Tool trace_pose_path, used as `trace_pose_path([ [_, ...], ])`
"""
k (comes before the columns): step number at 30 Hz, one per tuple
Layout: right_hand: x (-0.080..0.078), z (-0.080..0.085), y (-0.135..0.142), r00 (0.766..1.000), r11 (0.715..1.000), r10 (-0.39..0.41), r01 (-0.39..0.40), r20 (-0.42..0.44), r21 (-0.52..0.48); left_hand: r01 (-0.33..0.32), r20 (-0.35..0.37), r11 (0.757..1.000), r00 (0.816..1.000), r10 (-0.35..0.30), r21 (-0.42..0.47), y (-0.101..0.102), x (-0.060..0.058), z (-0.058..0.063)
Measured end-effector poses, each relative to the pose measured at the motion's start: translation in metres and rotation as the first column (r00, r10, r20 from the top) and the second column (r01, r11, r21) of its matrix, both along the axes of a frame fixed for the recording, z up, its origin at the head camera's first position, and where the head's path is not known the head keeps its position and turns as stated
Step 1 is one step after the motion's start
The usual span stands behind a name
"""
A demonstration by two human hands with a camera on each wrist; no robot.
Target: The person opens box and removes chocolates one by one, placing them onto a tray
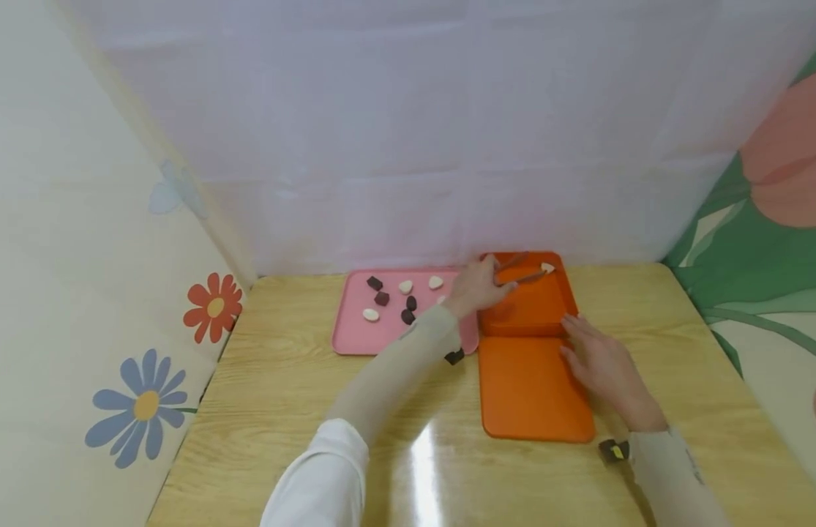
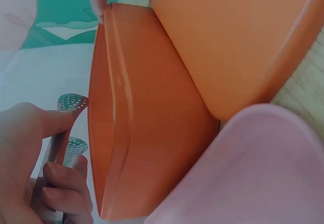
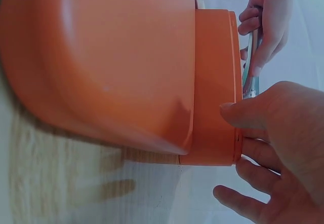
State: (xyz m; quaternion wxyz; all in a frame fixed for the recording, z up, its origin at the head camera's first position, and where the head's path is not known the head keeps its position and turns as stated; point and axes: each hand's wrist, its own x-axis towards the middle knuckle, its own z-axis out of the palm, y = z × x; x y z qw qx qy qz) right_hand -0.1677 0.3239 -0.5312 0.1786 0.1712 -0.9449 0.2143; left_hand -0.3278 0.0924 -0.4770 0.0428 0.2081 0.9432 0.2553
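Note:
My left hand grips a pair of metal tongs over the open orange box. Perforated ends of the tongs show in the left wrist view, spread apart. A small white piece lies by the tip of one tong arm, in the box's far right corner. At the near right corner my right hand pinches the box's wall, thumb on the front face and fingers round the rim. Small white and dark brown pieces are scattered on the pink tray, left of the box.
An orange lid lies face down on the wooden table, against the box's front. White cloth hangs behind the table. Flower-patterned walls stand at both sides. My left forearm crosses over the tray's near right part.

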Motion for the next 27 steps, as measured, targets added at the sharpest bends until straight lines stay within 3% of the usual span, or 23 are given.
trace_pose_path([
  [9,-0.001,0.002,0.002,0.999,1.000,-0.024,0.024,0.028,0.003,0.029,-0.001,0.996,1.000,-0.030,-0.086,0.023,-0.003,-0.005],
  [19,-0.003,0.003,-0.002,0.999,1.000,-0.021,0.020,0.034,0.008,-0.025,0.025,0.983,0.999,0.030,-0.182,0.039,-0.009,-0.018],
  [27,0.000,0.000,-0.004,1.000,1.000,-0.030,0.030,0.003,0.003,-0.054,0.016,0.983,0.998,0.058,-0.178,0.049,-0.005,-0.024],
])
